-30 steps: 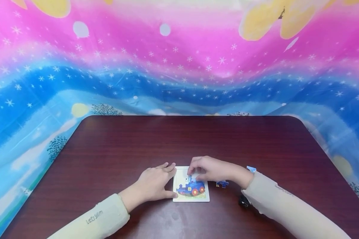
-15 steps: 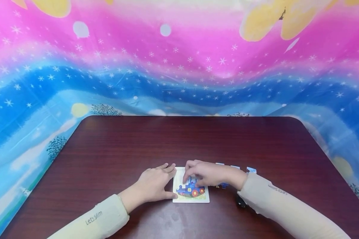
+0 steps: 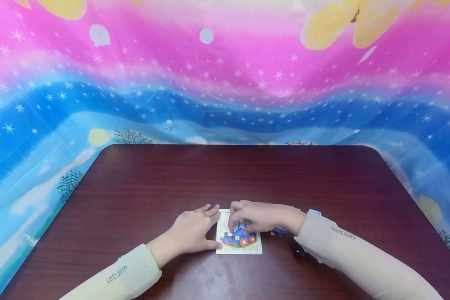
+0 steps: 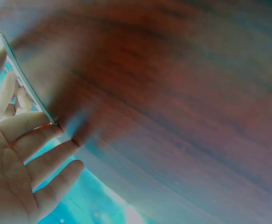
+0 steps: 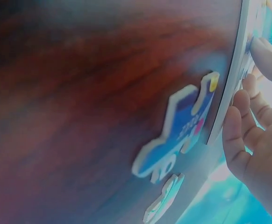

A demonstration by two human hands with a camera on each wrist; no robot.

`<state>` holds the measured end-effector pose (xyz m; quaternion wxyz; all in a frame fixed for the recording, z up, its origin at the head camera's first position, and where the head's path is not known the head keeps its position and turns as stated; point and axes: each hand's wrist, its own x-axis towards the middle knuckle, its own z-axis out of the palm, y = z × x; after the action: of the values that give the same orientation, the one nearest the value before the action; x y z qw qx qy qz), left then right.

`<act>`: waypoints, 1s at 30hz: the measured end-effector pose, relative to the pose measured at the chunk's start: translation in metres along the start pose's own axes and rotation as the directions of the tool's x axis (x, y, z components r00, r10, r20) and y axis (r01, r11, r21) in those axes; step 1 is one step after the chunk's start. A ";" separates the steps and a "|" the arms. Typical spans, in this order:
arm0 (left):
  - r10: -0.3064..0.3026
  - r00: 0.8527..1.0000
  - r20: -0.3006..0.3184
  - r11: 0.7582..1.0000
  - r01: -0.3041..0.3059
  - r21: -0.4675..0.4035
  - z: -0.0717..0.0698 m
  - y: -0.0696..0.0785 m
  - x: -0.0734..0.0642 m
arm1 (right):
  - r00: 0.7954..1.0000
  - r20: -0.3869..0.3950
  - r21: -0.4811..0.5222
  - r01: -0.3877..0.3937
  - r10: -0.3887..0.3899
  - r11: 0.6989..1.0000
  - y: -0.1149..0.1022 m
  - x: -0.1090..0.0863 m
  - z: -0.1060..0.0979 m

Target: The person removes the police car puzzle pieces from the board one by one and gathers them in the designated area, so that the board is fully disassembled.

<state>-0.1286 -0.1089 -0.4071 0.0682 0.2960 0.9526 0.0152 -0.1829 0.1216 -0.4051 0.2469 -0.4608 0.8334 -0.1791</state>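
Observation:
A square jigsaw puzzle in a pale frame (image 3: 240, 251) lies on the table, with a blue train picture partly filled in. My left hand (image 3: 192, 231) rests at its left edge, fingers spread and fairly straight. In the left wrist view, the fingertips of my left hand (image 4: 31, 163) are by the frame's side. Over the puzzle's upper right, my right hand (image 3: 264, 216) bends its index finger and thumb down around a blue puzzle piece (image 3: 239, 227); the hand partly covers it. The right wrist view shows my right hand (image 5: 262, 135) beside the frame, its held piece hidden.
Right of the frame lie loose puzzle pieces, including a blue one (image 3: 278, 231) and a light blue one (image 3: 315, 212), partly behind the right forearm. In the right wrist view, a large blue loose piece (image 5: 182, 126) lies near the frame. A patterned cloth (image 3: 225, 83) hangs behind the table.
My right hand has shifted left and slightly lower over the puzzle, its wrist and sleeve moving left too. The left hand has stayed in place at the frame.

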 end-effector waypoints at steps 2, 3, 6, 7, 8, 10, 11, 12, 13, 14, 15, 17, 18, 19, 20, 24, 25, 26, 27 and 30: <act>-0.001 1.000 0.002 1.000 0.001 0.001 0.000 0.000 0.000 | 1.000 0.011 0.006 -0.006 0.006 1.000 0.000 0.001 0.000; -0.001 1.000 0.004 1.000 0.001 -0.001 0.000 0.000 0.000 | 1.000 0.017 0.010 -0.011 0.011 1.000 0.000 0.001 0.000; -0.001 1.000 0.009 1.000 0.001 -0.008 -0.001 0.001 0.000 | 0.999 0.029 0.031 -0.022 0.021 0.999 -0.001 0.001 -0.001; -0.001 1.000 0.010 1.000 0.001 -0.011 -0.002 0.001 -0.001 | 0.999 0.032 0.035 -0.023 0.022 0.999 -0.001 0.001 -0.001; -0.002 1.000 0.011 1.000 0.002 -0.014 -0.002 0.001 -0.001 | 0.999 0.034 0.041 -0.024 0.022 0.999 0.000 0.001 -0.001; -0.004 1.000 0.012 1.000 0.004 -0.017 -0.002 0.001 -0.001 | 0.999 0.035 0.045 -0.024 0.022 0.999 -0.001 0.001 -0.001; -0.005 1.000 0.012 1.000 0.005 -0.016 -0.002 0.001 -0.001 | 0.999 0.035 0.048 -0.024 0.022 0.999 -0.001 0.001 -0.001; -0.005 1.000 0.012 1.000 0.005 -0.015 -0.003 0.001 -0.001 | 0.999 0.035 0.049 -0.023 0.022 0.999 0.000 0.001 -0.001; -0.004 1.000 0.011 1.000 0.004 -0.013 -0.003 0.001 -0.001 | 0.999 0.036 0.050 -0.024 0.022 0.998 0.000 0.001 -0.002; -0.004 1.000 0.009 1.000 0.004 -0.010 -0.002 0.002 0.000 | 0.999 0.037 0.051 -0.024 0.022 0.998 0.000 0.001 -0.002; -0.003 1.000 0.009 1.000 0.003 -0.010 -0.002 0.002 0.000 | 0.999 0.038 0.052 -0.026 0.024 0.998 0.000 0.000 -0.002; -0.002 1.000 0.010 1.000 0.002 -0.009 -0.002 0.002 0.000 | 0.999 0.042 0.052 -0.028 0.026 0.998 0.000 0.000 -0.001; -0.003 1.000 0.011 1.000 0.003 -0.009 -0.001 0.002 -0.001 | 0.999 0.042 0.055 -0.028 0.026 0.998 0.000 0.000 -0.001; -0.002 1.000 0.011 1.000 0.002 -0.008 -0.001 0.002 -0.001 | 0.999 0.043 0.059 -0.028 0.026 0.998 0.000 0.000 -0.001; -0.002 1.000 0.012 1.000 0.002 -0.007 -0.001 0.002 -0.001 | 0.999 0.042 0.063 -0.027 0.025 0.998 0.000 0.000 -0.001; -0.004 1.000 0.015 1.000 0.004 -0.004 0.000 0.001 0.000 | 1.000 0.026 0.063 -0.009 0.008 0.998 0.000 0.001 0.001; -0.004 1.000 0.015 1.000 0.004 -0.002 0.000 0.001 0.000 | 1.000 0.022 0.056 -0.005 0.004 0.998 -0.001 0.001 0.001; -0.004 1.000 0.015 1.000 0.004 0.000 0.000 0.001 0.000 | 1.000 0.017 0.047 -0.002 0.002 0.999 -0.001 0.001 0.001; -0.003 1.000 0.013 1.000 0.003 0.001 -0.001 0.001 0.000 | 1.000 0.012 0.035 -0.001 0.000 0.999 -0.002 0.001 0.002; 0.000 1.000 0.006 1.000 0.000 0.009 -0.002 0.001 -0.001 | 1.000 0.006 0.027 -0.008 0.008 1.000 -0.004 0.002 0.002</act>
<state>-0.1280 -0.1087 -0.4050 0.0697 0.2965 0.9524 0.0099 -0.1802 0.1178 -0.4049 0.2562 -0.4548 0.8320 -0.1879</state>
